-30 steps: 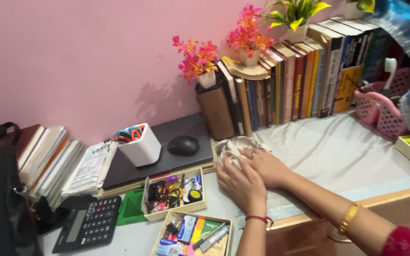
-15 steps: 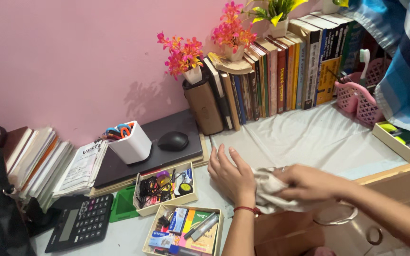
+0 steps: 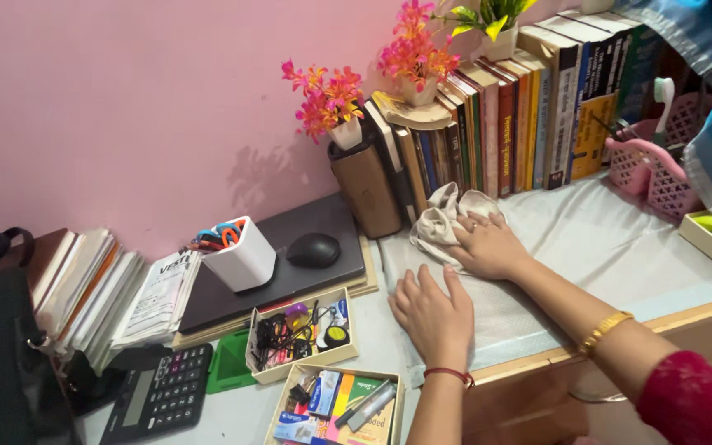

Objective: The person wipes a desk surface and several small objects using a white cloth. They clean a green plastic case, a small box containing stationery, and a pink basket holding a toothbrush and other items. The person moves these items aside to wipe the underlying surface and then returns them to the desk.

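Note:
My right hand presses a crumpled cream cloth onto the white sheet that covers the desk, close to the foot of the row of books. My left hand lies flat on the same sheet nearer to me, fingers spread, holding nothing. A red thread circles its wrist. A gold bangle sits on my right forearm.
A closed laptop with a black mouse and a white pen cup lies left of the hands. Two open boxes of small stationery and a calculator sit in front. Pink baskets stand at the right.
My right hand has carried the cloth from the desk's front edge back up to the foot of the books. My left hand has let go of it and stays flat on the sheet.

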